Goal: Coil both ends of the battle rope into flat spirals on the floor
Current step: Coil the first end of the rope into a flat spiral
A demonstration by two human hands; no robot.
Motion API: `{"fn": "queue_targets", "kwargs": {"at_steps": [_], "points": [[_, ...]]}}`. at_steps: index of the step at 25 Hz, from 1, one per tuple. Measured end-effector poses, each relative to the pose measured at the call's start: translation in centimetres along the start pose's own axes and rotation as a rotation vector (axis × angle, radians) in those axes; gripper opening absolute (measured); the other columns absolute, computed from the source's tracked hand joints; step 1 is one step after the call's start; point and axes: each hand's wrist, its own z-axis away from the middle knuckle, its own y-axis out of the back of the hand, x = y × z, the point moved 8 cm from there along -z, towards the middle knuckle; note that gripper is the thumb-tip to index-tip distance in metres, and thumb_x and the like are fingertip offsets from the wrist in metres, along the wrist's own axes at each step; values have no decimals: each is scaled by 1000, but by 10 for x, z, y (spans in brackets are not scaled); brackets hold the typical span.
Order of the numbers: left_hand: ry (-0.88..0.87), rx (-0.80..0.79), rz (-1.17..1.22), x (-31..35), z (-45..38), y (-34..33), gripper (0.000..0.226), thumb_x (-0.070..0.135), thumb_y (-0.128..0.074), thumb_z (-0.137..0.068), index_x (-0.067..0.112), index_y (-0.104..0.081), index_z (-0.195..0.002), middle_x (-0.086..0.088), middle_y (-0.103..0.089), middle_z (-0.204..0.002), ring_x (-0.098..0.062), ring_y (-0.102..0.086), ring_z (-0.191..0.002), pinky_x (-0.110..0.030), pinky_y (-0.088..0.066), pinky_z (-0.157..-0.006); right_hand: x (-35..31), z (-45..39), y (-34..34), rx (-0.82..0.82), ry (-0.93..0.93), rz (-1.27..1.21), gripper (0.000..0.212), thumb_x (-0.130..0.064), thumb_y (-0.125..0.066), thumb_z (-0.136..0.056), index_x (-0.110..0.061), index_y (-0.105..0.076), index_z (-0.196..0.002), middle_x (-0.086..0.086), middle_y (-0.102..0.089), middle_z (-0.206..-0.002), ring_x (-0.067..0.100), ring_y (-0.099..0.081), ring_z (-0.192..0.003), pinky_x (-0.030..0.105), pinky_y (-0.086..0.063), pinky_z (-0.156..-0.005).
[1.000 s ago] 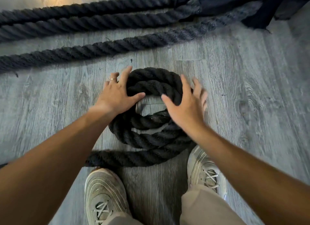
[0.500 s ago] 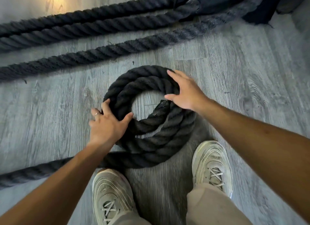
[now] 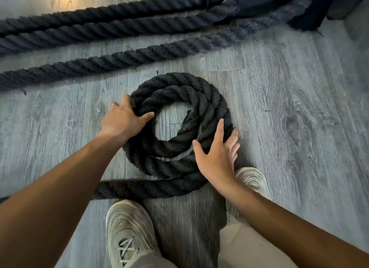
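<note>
A thick black battle rope lies in a flat coil (image 3: 179, 84) of about three turns on the grey wood floor. Its taped end (image 3: 188, 121) sits at the inner ring, right of the open centre. The rope's tail (image 3: 147, 187) leaves the coil's near side and runs left under my left forearm. My left hand (image 3: 123, 122) grips the coil's left side, with the thumb over the inner turns and the fingers round the outer edge. My right hand (image 3: 217, 154) rests on the lower right of the coil, fingers straight and spread.
Three straight runs of the same rope (image 3: 123, 28) cross the floor beyond the coil, toward dark fabric (image 3: 259, 0) at the top right. My two pale sneakers, the left shoe (image 3: 129, 227) and the right shoe (image 3: 251, 179), stand just behind the coil.
My left hand moved up from the coil's lower left to its left side. My right hand went from the coil's top right down to its lower right. The tail now lies closer along the coil's near side.
</note>
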Motion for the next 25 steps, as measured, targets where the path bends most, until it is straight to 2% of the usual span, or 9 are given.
{"fn": "queue_targets", "kwargs": {"at_steps": [3,6,9,12,13,15,18,22,25], "points": [[-26,21,-46,0,2,-1,79,75,-54,-84,34,-27,-146,-26,-44,-143,-48,-61,-109,-45,-45,-79,-7,-12,2,-16,35,-3,93,-48,-57,-94,-26,2,-163,26,6,-164,40,-12,-144,52,-16,-117],[5,-57,-126,-8,10,-9,79,74,-43,-90,55,-3,-155,-24,-13,-165,-53,-55,-122,-46,-50,-94,-18,-39,10,-87,173,107,89,-46,-56,-95,-27,-2,-163,23,8,-165,39,-6,-149,54,-14,-119],[58,-98,-119,-18,32,-24,76,72,-34,-93,47,-3,-158,-36,-42,-145,-52,-62,-110,-47,-48,-101,-43,-86,20,-270,348,210,86,-41,-57,-97,-33,-1,-162,6,20,-168,34,7,-155,54,-13,-123],[66,-104,-65,-17,58,-36,83,76,-31,-91,24,-21,-154,-27,-71,-102,-44,-70,-87,-49,-50,-93,-70,-117,33,-406,446,262,83,-31,-60,-99,-38,-6,-162,-10,20,-168,24,8,-156,53,-15,-124],[62,-98,-90,-16,62,-35,84,79,-30,-89,21,-27,-149,-25,-71,-100,-43,-70,-89,-49,-51,-91,-77,-119,34,-381,472,256,80,-28,-59,-99,-38,-10,-162,-11,16,-169,21,7,-156,52,-15,-124],[64,-51,-175,-14,60,-24,82,83,-28,-87,19,-36,-138,-31,-62,-120,-47,-62,-107,-53,-50,-91,-77,-105,34,-224,458,227,74,-26,-57,-100,-38,-16,-161,-8,9,-170,21,6,-156,54,-12,-125],[-53,55,-288,1,35,-7,74,71,-34,-94,8,-50,-131,-36,-28,-152,-53,-38,-134,-57,-38,-107,-42,-55,25,16,266,227,70,-34,-49,-101,-37,-14,-162,6,9,-170,38,0,-154,60,-11,-122],[-155,31,-172,15,0,5,69,61,-61,-88,9,-47,-131,-28,-33,-148,-52,-57,-113,-53,-48,-98,-6,-3,6,41,130,135,74,-48,-47,-99,-31,-10,-162,10,14,-169,49,-7,-149,64,-19,-115],[-206,-9,-207,23,-6,4,80,57,-61,-90,46,-15,-155,-28,-28,-153,-53,-62,-105,-49,-51,-91,-3,-4,-2,-4,67,39,74,-43,-47,-101,-27,-9,-163,10,19,-168,54,-10,-147,64,-19,-115]]}}
